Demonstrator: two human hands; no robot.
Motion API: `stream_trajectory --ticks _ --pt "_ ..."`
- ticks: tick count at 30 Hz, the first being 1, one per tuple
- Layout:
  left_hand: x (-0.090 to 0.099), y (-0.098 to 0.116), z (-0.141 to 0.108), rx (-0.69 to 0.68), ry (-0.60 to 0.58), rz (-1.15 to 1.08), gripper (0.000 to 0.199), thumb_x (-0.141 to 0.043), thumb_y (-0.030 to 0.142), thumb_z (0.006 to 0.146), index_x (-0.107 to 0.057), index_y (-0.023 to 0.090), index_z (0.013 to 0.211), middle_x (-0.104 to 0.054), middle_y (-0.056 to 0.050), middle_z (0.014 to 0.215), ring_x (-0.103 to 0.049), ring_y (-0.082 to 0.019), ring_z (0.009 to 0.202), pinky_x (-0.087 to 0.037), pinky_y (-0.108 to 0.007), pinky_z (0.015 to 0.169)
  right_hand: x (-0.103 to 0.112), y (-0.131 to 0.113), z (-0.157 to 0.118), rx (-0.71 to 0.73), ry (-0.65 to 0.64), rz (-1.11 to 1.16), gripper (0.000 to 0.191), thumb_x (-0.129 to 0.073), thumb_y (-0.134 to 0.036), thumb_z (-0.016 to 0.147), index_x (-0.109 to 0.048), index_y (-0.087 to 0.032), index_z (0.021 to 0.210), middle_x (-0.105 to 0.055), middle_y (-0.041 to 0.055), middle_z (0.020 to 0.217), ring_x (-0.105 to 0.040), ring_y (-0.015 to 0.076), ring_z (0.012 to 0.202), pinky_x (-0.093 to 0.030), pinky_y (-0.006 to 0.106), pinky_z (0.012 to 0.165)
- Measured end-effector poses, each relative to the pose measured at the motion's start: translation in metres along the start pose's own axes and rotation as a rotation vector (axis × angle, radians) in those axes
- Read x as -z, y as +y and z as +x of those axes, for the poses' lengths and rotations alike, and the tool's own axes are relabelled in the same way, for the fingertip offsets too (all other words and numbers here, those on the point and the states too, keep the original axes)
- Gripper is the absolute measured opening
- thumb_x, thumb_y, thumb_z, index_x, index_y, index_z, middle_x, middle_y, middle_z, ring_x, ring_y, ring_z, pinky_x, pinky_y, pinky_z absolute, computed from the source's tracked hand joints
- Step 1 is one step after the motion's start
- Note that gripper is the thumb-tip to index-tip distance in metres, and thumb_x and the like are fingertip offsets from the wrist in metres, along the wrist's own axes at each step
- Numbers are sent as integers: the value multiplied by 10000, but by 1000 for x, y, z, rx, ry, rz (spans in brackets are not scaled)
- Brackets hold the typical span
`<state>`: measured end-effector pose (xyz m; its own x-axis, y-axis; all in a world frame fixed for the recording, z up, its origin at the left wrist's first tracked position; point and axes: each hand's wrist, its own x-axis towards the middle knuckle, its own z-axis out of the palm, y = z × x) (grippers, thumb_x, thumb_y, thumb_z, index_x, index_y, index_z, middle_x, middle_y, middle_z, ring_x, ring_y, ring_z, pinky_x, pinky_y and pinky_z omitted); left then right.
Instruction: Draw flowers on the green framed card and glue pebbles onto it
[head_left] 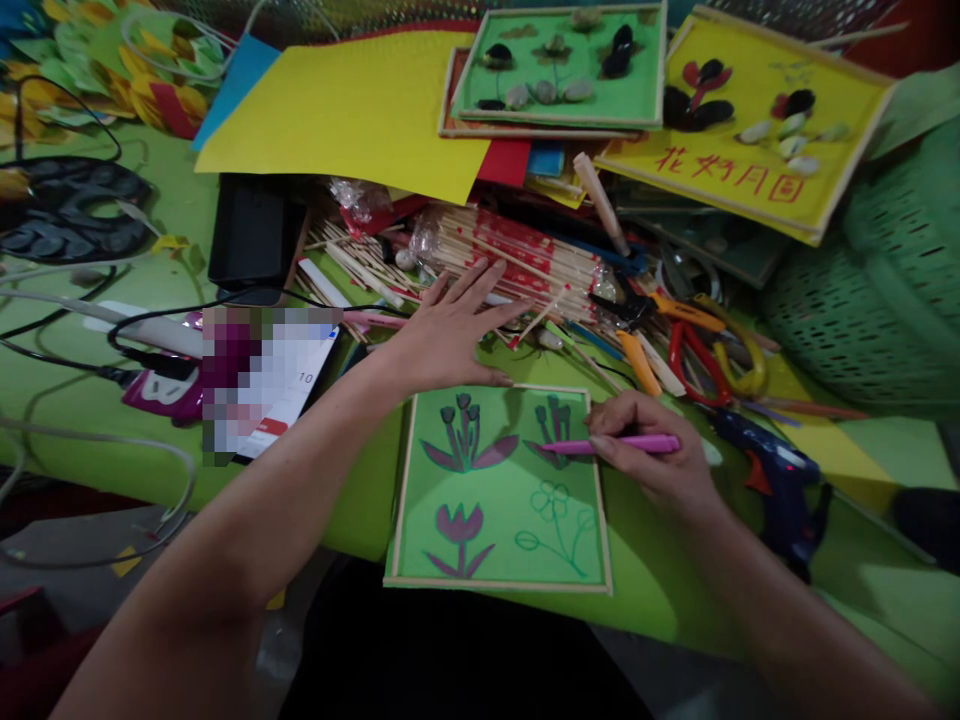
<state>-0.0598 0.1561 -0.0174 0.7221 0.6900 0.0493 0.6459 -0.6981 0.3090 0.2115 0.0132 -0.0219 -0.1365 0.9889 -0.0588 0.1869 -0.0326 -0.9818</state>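
A green board [495, 525] edged with thin wooden strips lies at the table's front edge. Three of its flower drawings have purple filling, and the lower right one is only a green outline. My right hand [649, 450] is closed round a pink marker [652, 443], whose tip points at the purple leaves of the upper right flower. Over the board's top edge my left hand [457, 335] is spread, its thumb at the frame and its fingers reaching towards the sticks behind.
Wooden sticks [487, 245], scissors [694, 365] and a blue glue gun [772, 480] lie behind and to the right. A phone [281, 380] and cables are left. Finished boards [562, 70] and a green basket [885, 290] stand at the back and right.
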Motion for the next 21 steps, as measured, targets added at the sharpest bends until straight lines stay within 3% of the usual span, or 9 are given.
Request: stream_trajectory --ticks 13,21 --pt "2 3 0 24 -15 -6 971 -752 631 815 -310 349 1632 -79 -94 1758 -76 -370 1611 -78 -592 1273 0 -2 -1 0 -33 -11 159 -769 -347 880 -653 -263 810 -592 5 755 -542 185 681 -456 344 613" --pt "3 2 0 24 -27 -4 970 -741 627 827 -281 361 1639 -52 -78 1761 -66 -365 1613 -74 -587 1274 2 -1 -1 8 -18 -3 229 -776 -403 851 -628 -254 759 -570 9 709 -538 199 681 -467 347 608"
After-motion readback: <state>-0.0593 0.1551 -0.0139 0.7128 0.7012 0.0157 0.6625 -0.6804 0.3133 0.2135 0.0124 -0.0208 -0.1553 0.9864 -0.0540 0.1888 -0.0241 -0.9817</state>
